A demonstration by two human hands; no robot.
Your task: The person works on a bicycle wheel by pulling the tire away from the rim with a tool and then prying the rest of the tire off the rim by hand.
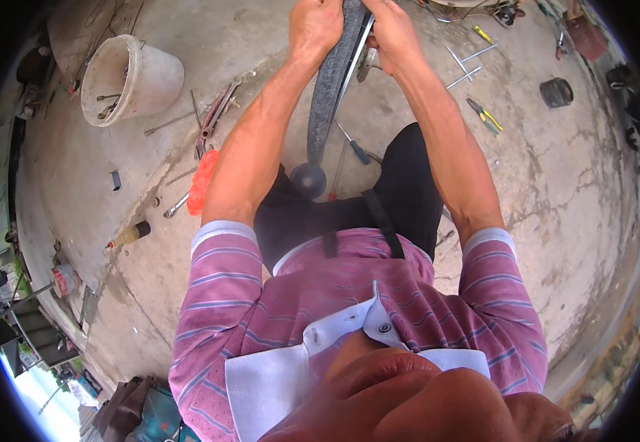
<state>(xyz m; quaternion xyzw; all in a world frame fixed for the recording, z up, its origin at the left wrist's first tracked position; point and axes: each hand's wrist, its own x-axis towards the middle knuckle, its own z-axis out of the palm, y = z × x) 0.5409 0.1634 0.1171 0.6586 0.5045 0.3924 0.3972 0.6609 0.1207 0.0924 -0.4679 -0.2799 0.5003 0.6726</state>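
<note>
A worn grey-black tyre [329, 88] stands almost edge-on in front of me, with a narrow silver rim [355, 62] along its right side. My left hand [315, 26] is closed on the tyre's left side at the upper edge of the view. Opposite it, my right hand [395, 37] grips the wheel at the rim side, fingers curled and thumb toward the tyre. The wheel's far part is cut off. Its near end comes down between my knees, beside a dark round object [309, 179]. A blue-handled screwdriver [355, 147] lies on the floor just right of the tyre.
On the concrete floor [556, 162] lie pliers [486, 116], T-shaped metal wrenches [471, 60] and a dark cup-like container [556, 93] at right. At left are a tipped white bucket [164, 74] with tools inside, a reddish wrench [213, 121], an orange-red plastic bag [201, 183] and a bottle [130, 234].
</note>
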